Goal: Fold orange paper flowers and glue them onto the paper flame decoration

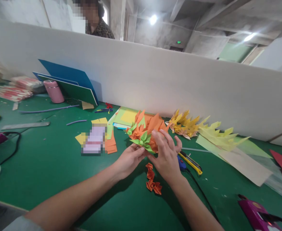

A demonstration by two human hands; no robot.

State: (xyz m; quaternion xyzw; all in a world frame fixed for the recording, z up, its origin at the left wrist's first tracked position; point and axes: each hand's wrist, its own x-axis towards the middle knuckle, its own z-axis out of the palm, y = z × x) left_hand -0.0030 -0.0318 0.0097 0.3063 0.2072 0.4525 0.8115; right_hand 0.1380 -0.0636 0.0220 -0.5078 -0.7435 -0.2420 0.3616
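Both hands are on an orange and green folded-paper flower piece (144, 140) with pointed petals and green leaves. My left hand (130, 158) pinches its lower edge beneath the green leaves. My right hand (166, 153) is curved around its right side, thumb near the bottom edge and fingers over the orange points; the exact contact under the fingers is hidden. Just below the hands, several small orange-red folded paper pieces (151, 180) lie on the green table (102, 189). A yellow folded-paper row (184, 123) and a pale yellow one (219, 133) stand behind to the right.
A yellow utility knife (191, 163) and a blue tool with a cord (181, 163) lie right of the hands. A purple device (257, 211) sits front right. A pink bottle (53, 91) and blue boards (66, 77) stand back left. A white partition (136, 70) closes the far side; a person is behind it.
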